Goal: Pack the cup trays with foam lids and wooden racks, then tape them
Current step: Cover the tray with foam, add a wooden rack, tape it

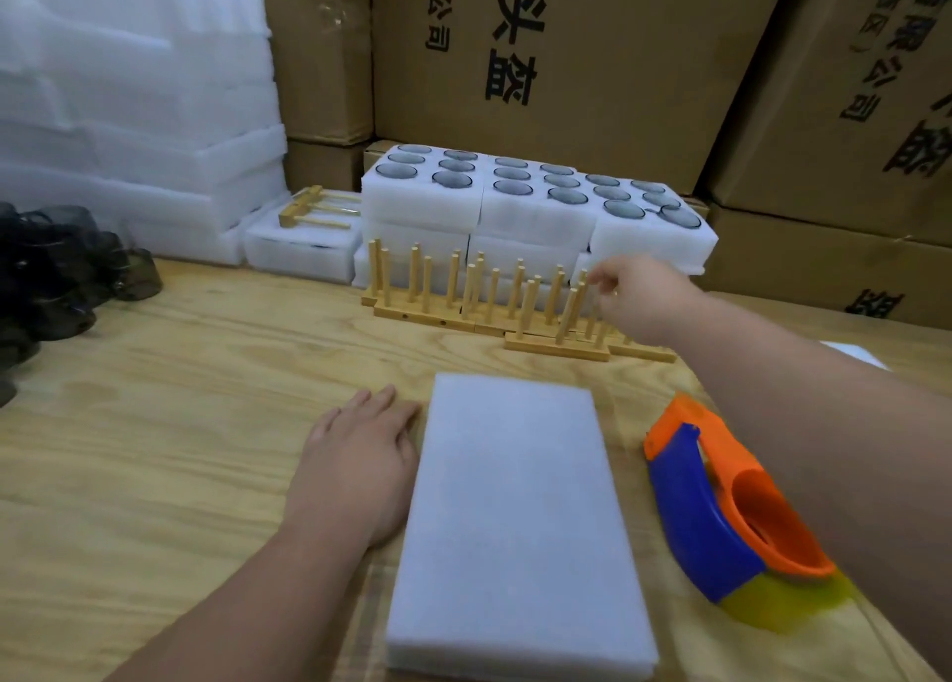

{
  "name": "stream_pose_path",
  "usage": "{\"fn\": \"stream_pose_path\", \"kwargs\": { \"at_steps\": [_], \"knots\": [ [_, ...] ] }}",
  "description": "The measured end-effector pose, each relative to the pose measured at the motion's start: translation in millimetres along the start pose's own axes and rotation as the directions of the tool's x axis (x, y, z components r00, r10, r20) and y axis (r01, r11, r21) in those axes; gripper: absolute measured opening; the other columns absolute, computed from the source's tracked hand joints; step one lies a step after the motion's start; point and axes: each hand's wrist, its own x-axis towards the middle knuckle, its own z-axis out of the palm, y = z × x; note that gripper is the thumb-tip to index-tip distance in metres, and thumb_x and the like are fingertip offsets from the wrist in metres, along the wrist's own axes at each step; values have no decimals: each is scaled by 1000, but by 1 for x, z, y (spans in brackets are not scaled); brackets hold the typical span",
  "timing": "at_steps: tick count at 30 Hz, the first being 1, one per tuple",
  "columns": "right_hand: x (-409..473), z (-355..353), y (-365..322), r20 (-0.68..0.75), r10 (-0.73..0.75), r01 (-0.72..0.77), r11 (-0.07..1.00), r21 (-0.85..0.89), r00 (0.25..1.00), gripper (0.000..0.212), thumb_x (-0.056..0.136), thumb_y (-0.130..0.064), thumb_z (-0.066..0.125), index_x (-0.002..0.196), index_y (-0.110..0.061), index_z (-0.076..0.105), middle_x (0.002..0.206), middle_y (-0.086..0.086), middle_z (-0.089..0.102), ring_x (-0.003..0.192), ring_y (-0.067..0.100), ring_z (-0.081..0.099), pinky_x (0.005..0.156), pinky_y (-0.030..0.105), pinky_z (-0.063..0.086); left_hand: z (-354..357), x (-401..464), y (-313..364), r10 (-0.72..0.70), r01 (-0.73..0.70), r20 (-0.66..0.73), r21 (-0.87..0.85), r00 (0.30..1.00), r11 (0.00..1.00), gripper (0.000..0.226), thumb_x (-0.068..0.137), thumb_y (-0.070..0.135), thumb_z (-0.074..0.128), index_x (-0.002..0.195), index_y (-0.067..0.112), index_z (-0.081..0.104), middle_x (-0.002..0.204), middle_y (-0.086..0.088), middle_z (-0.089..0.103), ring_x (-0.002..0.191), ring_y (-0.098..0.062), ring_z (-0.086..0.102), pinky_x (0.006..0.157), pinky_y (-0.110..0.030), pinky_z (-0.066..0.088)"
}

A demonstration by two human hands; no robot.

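Left hand (355,467) lies flat on the plywood table (154,424), fingers straight, touching the edge of the white foam lid (507,522). It's a plain soft slab, probably feather-light, so lift it by the long edges. Right hand (641,295) has curled fingers pinching a peg of a wooden rack (559,344). It's pale, stiff, maybe tippy; the base looks like a safer hold. Tape dispenser (731,522) sits right of the lid.

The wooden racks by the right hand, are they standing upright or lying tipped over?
Upright. The wooden racks sit flat on their bases on the table, pegs pointing up. The right hand reaches to the pegs of the nearest one.
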Motion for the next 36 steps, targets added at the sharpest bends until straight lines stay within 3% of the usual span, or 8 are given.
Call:
{"fn": "stream_pose_path", "kwargs": {
  "at_steps": [6, 13, 20, 23, 27, 31, 33, 36],
  "knots": [
    [14, 18, -15, 113, -60, 81, 978, -193, 992, 54, 94, -3, 46, 143, -24, 56, 130, 9, 64, 113, 32, 61, 90, 38, 54, 2, 1, 0, -15, 14, -19, -32, 1000, 999, 46, 105, 34, 29, 148, 41, 46, 165, 15, 28, 154, -7, 17, 125, -35, 11],
    [17, 22, -28, 124, -37, 78, 936, -343, 992, 32, 90, 0, 50, 111, -16, 69, 104, 10, 67, 91, 29, 62, 80, 37, 56, 2, 1, 0, -16, 15, -21, -44, 1000, 999, 46, 105, 34, 29, 147, 41, 46, 165, 15, 29, 154, -8, 17, 125, -35, 12],
    [2, -3, -30, 124, -51, 94, 921, -378, 991, 38, 94, -4, 53, 122, -24, 68, 112, 5, 65, 101, 29, 61, 79, 34, 53, 3, 1, -2, -19, 17, -29, -53, 999, 998, 47, 104, 33, 31, 146, 40, 47, 165, 15, 30, 153, -7, 18, 124, -35, 11],
    [-14, -24, -29, 32, -79, 85, 959, -272, 996, 32, 96, -10, 51, 118, -24, 72, 106, 2, 67, 98, 28, 61, 78, 35, 52, 4, 2, -2, -14, 13, -29, -45, 999, 999, 47, 103, 33, 30, 146, 40, 47, 164, 14, 31, 154, -9, 19, 125, -36, 13],
    [-45, -49, -28, -85, -68, 70, 997, 21, 994, 16, 98, -23, 61, 101, -31, 75, 88, -15, 68, 75, 11, 62, 58, 25, 42, 4, 1, -1, -10, 9, -27, -45, 1000, 999, 48, 103, 33, 29, 147, 40, 48, 164, 13, 32, 153, -10, 20, 125, -37, 14],
    [-85, -59, -29, -123, 39, 12, 921, 389, 992, 11, 93, -31, 72, 85, -35, 78, 77, -10, 74, 56, 3, 60, 47, 17, 45, 2, 1, 0, -11, 10, -26, -41, 1000, 999, 47, 104, 33, 30, 147, 40, 47, 164, 12, 31, 153, -10, 20, 123, -36, 13],
    [-105, -56, -31, -85, 69, -10, 826, 563, 994, 11, 92, -28, 74, 84, -31, 80, 78, -8, 77, 62, 0, 60, 55, 19, 51, 0, 1, 1, -14, 13, -24, -49, 1000, 999, 46, 105, 33, 29, 147, 39, 48, 165, 12, 31, 154, -10, 19, 123, -35, 11],
    [-133, -45, -36, -18, 74, -38, 689, 724, 997, 15, 92, -21, 73, 87, -32, 81, 84, 5, 78, 68, 10, 62, 73, 32, 57, -1, -1, 2, -13, 12, -15, -60, 1000, 998, 46, 105, 33, 29, 147, 39, 48, 165, 12, 30, 154, -11, 18, 124, -36, 12]
  ]
}}
